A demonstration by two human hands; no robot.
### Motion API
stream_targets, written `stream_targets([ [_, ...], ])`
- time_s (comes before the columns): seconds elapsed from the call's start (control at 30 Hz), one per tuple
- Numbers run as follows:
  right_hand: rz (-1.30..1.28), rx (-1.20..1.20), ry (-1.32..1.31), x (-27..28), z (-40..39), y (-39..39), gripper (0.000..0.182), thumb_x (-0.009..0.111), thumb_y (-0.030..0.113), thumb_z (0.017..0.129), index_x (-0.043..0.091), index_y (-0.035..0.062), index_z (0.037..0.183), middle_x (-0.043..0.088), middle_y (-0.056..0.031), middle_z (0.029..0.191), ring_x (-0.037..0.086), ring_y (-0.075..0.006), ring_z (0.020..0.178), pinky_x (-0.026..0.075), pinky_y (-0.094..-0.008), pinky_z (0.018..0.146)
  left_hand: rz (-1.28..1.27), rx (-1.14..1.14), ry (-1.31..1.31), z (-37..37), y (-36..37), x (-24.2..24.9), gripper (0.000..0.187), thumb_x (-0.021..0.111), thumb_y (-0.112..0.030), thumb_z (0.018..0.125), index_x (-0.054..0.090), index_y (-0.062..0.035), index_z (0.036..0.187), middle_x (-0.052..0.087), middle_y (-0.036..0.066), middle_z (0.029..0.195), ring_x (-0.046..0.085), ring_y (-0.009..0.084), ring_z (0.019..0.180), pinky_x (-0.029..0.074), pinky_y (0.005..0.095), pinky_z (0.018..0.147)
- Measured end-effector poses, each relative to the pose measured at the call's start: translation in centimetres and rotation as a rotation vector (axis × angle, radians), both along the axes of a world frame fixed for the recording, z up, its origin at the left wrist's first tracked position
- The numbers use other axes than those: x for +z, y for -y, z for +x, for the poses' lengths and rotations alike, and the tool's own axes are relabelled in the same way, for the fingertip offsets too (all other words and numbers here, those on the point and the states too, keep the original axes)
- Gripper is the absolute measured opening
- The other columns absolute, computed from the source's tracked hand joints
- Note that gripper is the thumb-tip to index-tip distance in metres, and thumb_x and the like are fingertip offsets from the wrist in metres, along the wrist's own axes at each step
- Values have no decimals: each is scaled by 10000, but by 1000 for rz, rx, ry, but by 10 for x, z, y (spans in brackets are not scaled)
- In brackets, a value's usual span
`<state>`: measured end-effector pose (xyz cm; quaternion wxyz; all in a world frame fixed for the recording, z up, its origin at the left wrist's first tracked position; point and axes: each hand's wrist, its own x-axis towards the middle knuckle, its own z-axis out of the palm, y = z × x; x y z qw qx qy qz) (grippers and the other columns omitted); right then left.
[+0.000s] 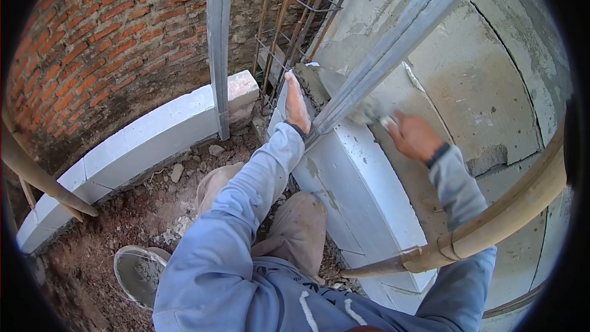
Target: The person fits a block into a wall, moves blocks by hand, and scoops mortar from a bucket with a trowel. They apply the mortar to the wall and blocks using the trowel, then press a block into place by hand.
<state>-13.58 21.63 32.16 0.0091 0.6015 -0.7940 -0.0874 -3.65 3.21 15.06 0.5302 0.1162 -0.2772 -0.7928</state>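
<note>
My left hand (296,103) is stretched out flat, fingers together and pointing away from me, against the pale block wall's far end beside the upright metal channel. Nothing shows in its grip. My right hand (415,137) is closed around the handle of a trowel (367,112), whose blade is blurred and partly hidden behind the slanting metal channel (381,55). The trowel is over the top of the white block wall (369,166), near grey mortar at its far end.
A second metal channel (219,43) stands by the low white block row (147,129) on the left. Rusty rebar (289,18) rises behind my left hand. A mortar bucket (140,275) sits on soil at lower left. A bamboo pole (485,230) crosses my right arm.
</note>
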Motion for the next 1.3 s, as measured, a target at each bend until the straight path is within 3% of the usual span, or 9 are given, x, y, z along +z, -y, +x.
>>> stream_targets([
  [0.23,140,74,-131,-3,17,58,390,384,315,860,515,-37,964,593,-228,768,580,-359,766,451,-444,696,-10,-82,-23,0,4,18,806,238,-597,844,43,3,1345,17,119,1422,56,186,1307,60,282,1045],
  [0.33,27,106,-106,-24,20,62,351,420,255,813,601,-31,720,588,-231,716,580,-360,713,457,-430,667,71,-100,-18,-8,9,15,830,250,-617,830,69,10,1342,67,127,1417,81,196,1303,64,297,1046],
  [0.4,6,113,-117,-34,15,65,352,414,255,814,603,-23,712,590,-224,718,580,-355,714,460,-424,666,134,-86,14,-10,16,14,837,252,-622,826,74,12,1342,80,131,1415,83,201,1304,65,300,1046],
  [0.5,1,91,-122,-38,12,67,310,415,231,799,618,6,734,601,-192,741,581,-347,722,465,-412,667,-86,-450,-120,-2,17,20,772,293,-571,848,122,2,1336,214,118,1373,278,187,1229,216,314,1013],
  [0.67,138,-47,-24,-29,9,82,266,430,146,753,608,18,904,602,-196,872,577,-350,820,464,-390,713,234,-14,260,-20,15,13,766,348,-568,833,150,-24,1335,202,115,1385,210,194,1265,140,314,1034],
  [0.83,228,-145,162,-34,-13,81,423,374,295,846,567,-69,943,556,-277,953,528,-384,945,397,-413,847,220,-66,137,-17,15,10,765,342,-555,840,110,-31,1347,110,93,1416,139,178,1291,93,305,1043],
  [1.0,221,-179,189,-35,-12,56,455,345,322,867,532,-84,953,545,-291,953,521,-413,912,395,-440,824,226,-16,112,-12,15,8,744,324,-539,855,112,-24,1347,99,81,1420,129,167,1294,93,286,1044],
  [1.07,211,-160,168,-40,-17,37,447,345,323,868,537,-77,922,549,-287,931,522,-417,891,397,-447,809,150,-106,28,-16,22,-8,821,297,-606,827,61,-19,1349,17,107,1426,23,191,1312,20,308,1045],
  [1.3,171,-123,86,-15,-15,-21,408,363,309,866,531,-62,839,550,-283,809,520,-432,801,401,-474,735,131,-34,15,-6,20,-6,741,290,-527,869,69,-4,1346,57,73,1426,73,161,1308,67,264,1049],
])
